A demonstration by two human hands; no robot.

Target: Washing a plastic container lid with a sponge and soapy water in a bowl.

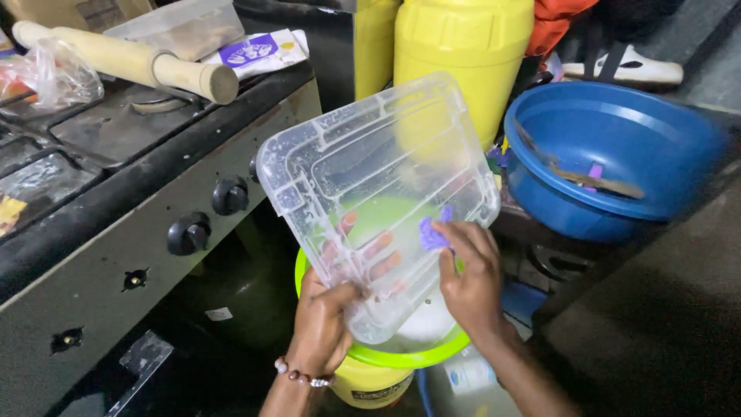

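clear plastic container lid (370, 177) is gripped by left hand (324, 324) over green-rimmed bucket (409, 357); purple scrubber (432, 232) is pinched against it by right hand (471, 278).

Blue basin (617, 147), rolling pin (127, 60), stove knobs (210, 215).

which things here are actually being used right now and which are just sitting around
In use:
- clear plastic lid, held by the left hand
- purple scrubber, pressed on the lid by the right hand
- green-rimmed bucket beneath

Lying about:
- rolling pin on the stove
- blue basin
- yellow jerrycan
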